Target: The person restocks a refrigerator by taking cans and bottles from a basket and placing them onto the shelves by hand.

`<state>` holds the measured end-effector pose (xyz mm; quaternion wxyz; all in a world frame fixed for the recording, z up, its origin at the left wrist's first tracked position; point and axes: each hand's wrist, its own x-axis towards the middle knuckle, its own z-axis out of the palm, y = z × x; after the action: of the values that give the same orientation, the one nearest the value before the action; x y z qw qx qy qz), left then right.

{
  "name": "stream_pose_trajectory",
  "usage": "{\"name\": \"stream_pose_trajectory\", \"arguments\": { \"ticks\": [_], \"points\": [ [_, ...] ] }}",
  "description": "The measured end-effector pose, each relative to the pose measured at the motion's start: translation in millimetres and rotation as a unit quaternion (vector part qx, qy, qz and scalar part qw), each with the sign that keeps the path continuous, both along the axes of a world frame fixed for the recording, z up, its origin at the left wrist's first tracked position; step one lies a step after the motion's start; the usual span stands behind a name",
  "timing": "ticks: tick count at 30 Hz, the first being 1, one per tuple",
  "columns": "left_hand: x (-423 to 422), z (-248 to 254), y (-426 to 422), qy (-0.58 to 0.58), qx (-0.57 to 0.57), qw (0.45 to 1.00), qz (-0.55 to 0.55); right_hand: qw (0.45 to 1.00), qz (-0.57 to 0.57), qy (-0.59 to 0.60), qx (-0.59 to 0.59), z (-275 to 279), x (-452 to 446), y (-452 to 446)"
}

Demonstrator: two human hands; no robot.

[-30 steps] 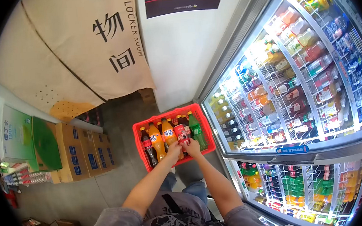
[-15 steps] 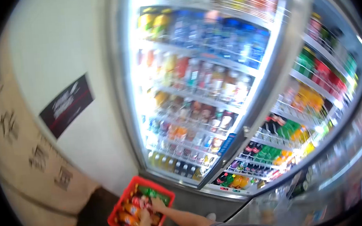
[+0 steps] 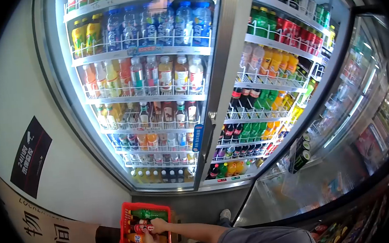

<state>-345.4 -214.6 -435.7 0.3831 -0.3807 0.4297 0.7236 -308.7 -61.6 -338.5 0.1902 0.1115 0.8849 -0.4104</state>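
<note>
Over a red basket [image 3: 123, 232], both my hands are close together. My right hand [image 3: 159, 225] is closed around one end of a red-labelled bottle [image 3: 142, 228], and my left hand [image 3: 151, 240] grips it from just below. The bottle lies on its side, its end partly hidden by my fingers. Beside it in the basket, a green bottle [image 3: 149, 214] lies along the far side. Nearer me lie orange soda bottles [image 3: 135, 238], partly covered by my left hand and forearm.
A lit drinks fridge [image 3: 142, 98] with a closed door stands ahead. Right of it, a second fridge [image 3: 270, 92] has its glass door [image 3: 336, 124] swung open. A white wall with a black sign [image 3: 30, 157] rises at left. A shoe [image 3: 225, 215] shows on the floor.
My view has turned, so the fridges appear more upright and further left. The basket shows lower and further left. Both hands stay together at the red-labelled bottle.
</note>
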Motion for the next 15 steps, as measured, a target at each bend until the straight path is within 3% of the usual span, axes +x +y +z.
{"name": "stream_pose_trajectory", "arguments": {
  "ticks": [3,6,9,10,13,15],
  "points": [
    [4,14,19,0.027,0.038,0.995,-0.083,0.999,-0.019,0.038,0.005,8,13,21],
    [16,57,60,0.132,-0.093,0.978,-0.13,0.992,-0.059,0.11,0.007,26,36,49],
    [26,124,93,0.246,-0.019,0.954,-0.168,0.972,-0.112,0.204,0.036,41,53,80],
    [33,139,111,0.287,0.01,0.95,-0.122,0.968,-0.136,0.212,-0.004,56,60,90],
    [42,175,140,0.377,0.011,0.915,-0.145,0.963,-0.154,0.215,-0.048,96,79,124],
    [43,195,155,0.382,0.051,0.909,-0.161,0.938,-0.189,0.22,-0.188,127,93,142]
  ]
}}
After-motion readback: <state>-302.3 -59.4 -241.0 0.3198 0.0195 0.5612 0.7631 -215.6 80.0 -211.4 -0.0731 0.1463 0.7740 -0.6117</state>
